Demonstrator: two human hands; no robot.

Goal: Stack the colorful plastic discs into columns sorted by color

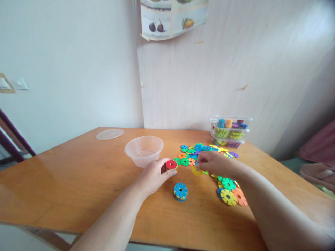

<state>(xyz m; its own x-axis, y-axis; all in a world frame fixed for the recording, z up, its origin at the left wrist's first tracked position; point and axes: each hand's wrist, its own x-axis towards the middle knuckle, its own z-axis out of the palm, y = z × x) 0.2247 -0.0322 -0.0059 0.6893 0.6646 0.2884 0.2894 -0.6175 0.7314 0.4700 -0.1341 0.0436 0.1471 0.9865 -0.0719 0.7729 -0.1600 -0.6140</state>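
Observation:
My left hand (pixel 154 176) is wrapped round a short stack of notched plastic discs (pixel 171 165), with a red one on top. To its right, my right hand (pixel 211 162) has its fingers pinched together over a slightly blurred yellow disc (pixel 196 171), which it seems to grip by the edge. Loose flower-shaped discs (pixel 184 161) in green, orange, blue, purple and yellow lie around and beneath my right hand and forearm, which hide some of them. A second stack with a blue disc (pixel 180 190) on top stands nearer me, apart from both hands.
Behind my left hand stands a clear plastic bowl (pixel 143 150). Its flat round lid (pixel 110 134) lies at the back left. Stacked transparent boxes (pixel 230 132) with coloured pieces stand at the back right of the wooden table (pixel 86 174), which meets the wall (pixel 104 69).

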